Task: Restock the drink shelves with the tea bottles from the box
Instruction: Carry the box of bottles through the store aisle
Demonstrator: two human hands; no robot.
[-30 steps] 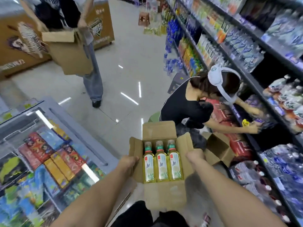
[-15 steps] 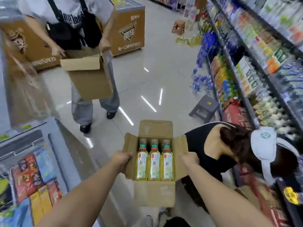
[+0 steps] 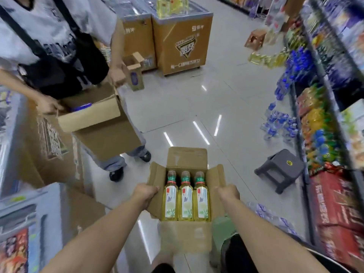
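Three yellow-green, white-labelled tea bottles [image 3: 186,198] lie side by side in the open brown cardboard box [image 3: 186,157], filling it wall to wall. The left hand [image 3: 146,194] and right hand [image 3: 228,192] curl their fingers round its side flaps. Those flaps could buckle and spill bottles; the grey plastic stool [image 3: 279,170] beside the drink shelves [image 3: 325,134] could trip the carrier.

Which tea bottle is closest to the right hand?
The rightmost tea bottle of the three in the box, beside the flap the right hand grips. The other two sit farther left.
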